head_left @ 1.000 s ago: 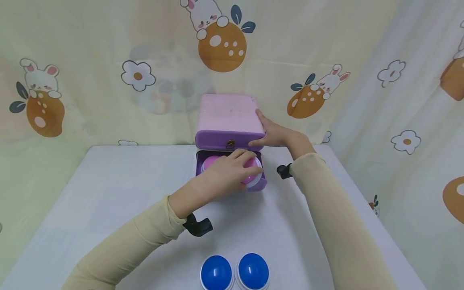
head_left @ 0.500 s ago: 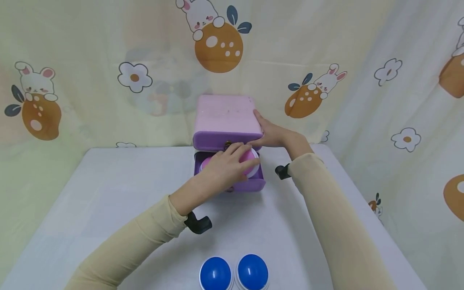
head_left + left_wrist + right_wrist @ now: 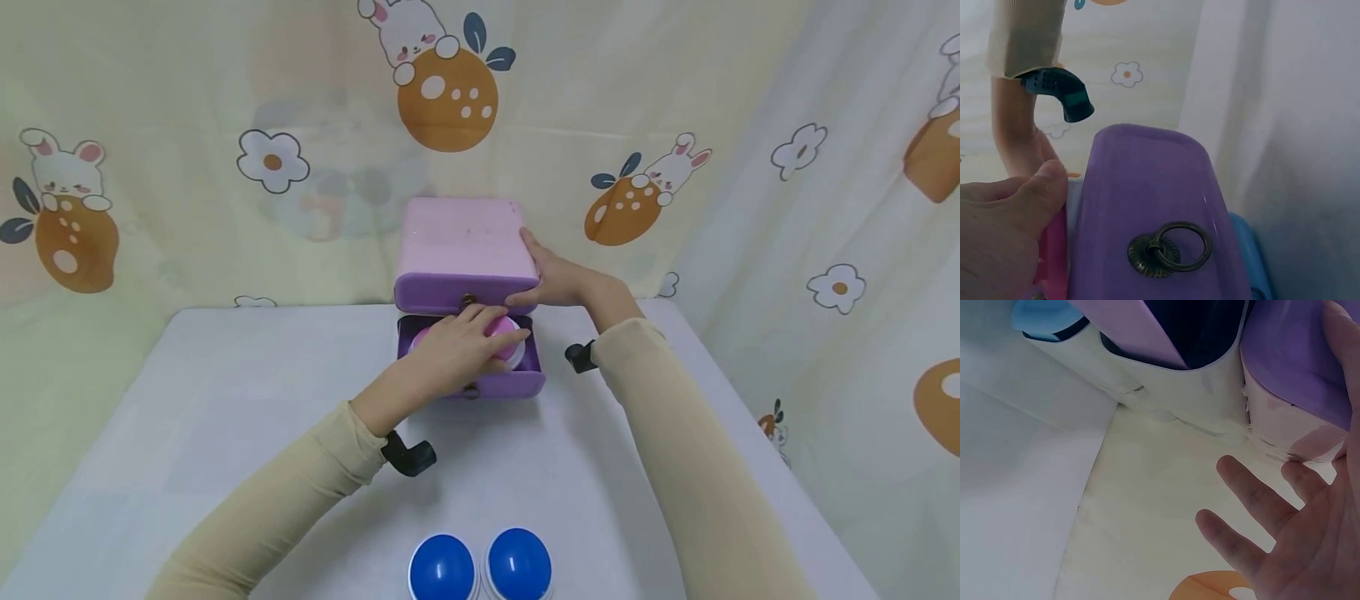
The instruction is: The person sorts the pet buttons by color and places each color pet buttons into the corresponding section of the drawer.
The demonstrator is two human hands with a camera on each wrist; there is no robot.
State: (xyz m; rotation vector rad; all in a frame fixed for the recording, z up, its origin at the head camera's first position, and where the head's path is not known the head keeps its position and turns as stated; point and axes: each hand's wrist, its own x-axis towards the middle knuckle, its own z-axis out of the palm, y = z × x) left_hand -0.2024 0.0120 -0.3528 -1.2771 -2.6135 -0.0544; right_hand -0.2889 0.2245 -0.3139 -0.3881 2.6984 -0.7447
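A small drawer box (image 3: 468,242) stands against the back curtain, pink on top with a purple front. Below the upper front, a purple drawer (image 3: 510,385) is pulled out. My left hand (image 3: 453,350) reaches into it and grips a pink dome-topped button (image 3: 501,332) with a white rim. Another pink dome (image 3: 420,337) shows beside it, mostly covered by that hand. In the left wrist view, the drawer's front bears a metal ring pull (image 3: 1169,247). My right hand (image 3: 558,277) rests against the box's right side, fingers spread and thumb on the upper front.
Two blue dome-topped buttons (image 3: 442,568) with white rims sit side by side near the front of the white table (image 3: 300,375). A blue drawer (image 3: 1047,317) sits lowest in the box. Behind hangs a curtain (image 3: 337,100) with rabbit prints.
My left hand has shifted slightly left with the pink button, which now sits within the drawer. More of the drawer's front shows. My right hand stays against the box.
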